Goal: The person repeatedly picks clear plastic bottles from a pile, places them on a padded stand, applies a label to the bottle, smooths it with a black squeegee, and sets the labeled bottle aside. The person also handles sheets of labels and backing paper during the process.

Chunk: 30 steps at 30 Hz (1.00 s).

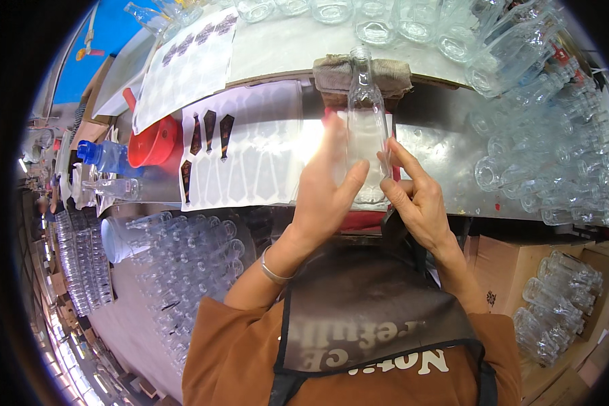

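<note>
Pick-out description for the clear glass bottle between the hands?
Find the grey metal table, then its far-side beige cloth. The bottle lays its neck there, body between left hand and right hand. Clear glassware clusters at right; only this bottle meets the cloth.

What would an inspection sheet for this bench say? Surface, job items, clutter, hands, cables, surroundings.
Surface: shiny metal bench, partly covered by a white sheet.
Job items: clear glass bottle, neck on a cloth-covered rest; four dark tie-shaped prints on the white sheet.
Clutter: red container, blue-capped bottle, toward the left end.
Hands: left hand blurred at the glass bottle's left; right hand, fingers bent, at its right edge; exact contact unclear.
Cables: nothing seen clearly.
Surroundings: massed glassware at right; cardboard box holding more, lower right.
</note>
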Tool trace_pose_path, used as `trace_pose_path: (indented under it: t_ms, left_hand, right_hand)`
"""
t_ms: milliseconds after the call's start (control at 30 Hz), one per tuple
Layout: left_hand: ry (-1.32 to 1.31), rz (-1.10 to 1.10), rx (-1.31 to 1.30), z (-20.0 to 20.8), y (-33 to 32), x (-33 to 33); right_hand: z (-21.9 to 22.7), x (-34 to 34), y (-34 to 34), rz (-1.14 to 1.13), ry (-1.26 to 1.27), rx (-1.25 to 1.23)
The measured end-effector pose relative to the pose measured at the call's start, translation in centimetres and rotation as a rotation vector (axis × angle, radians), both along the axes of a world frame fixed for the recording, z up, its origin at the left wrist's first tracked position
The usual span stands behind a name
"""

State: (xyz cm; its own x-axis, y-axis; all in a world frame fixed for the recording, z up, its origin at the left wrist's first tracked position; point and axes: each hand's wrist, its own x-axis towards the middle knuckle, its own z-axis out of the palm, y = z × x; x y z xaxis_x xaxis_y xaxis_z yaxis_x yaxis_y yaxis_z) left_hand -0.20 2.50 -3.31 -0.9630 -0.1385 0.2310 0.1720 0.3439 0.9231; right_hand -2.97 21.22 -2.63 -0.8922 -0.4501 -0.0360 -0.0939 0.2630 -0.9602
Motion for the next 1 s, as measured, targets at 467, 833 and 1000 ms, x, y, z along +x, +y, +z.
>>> trace_pose_path:
  t_ms: [467, 833, 1000]
  left_hand:
    - [-0.195, 0.558, -0.854, -4.9, -15.1, 0.8]
    - [-0.463, 0.471, -1.008, -3.7, -18.7, 8.6]
    - [-0.164, 0.151, -0.856, -3.9, -12.3, 8.2]
  right_hand:
    - [-1.8, -0.2, 3.4, -0.16, -0.171, -0.102]
    - [-2.8, -1.5, 3.9, -0.189, -0.108, -0.059]
    - [-1.4, -1.3, 3.7, -0.178, -0.04, -0.005]
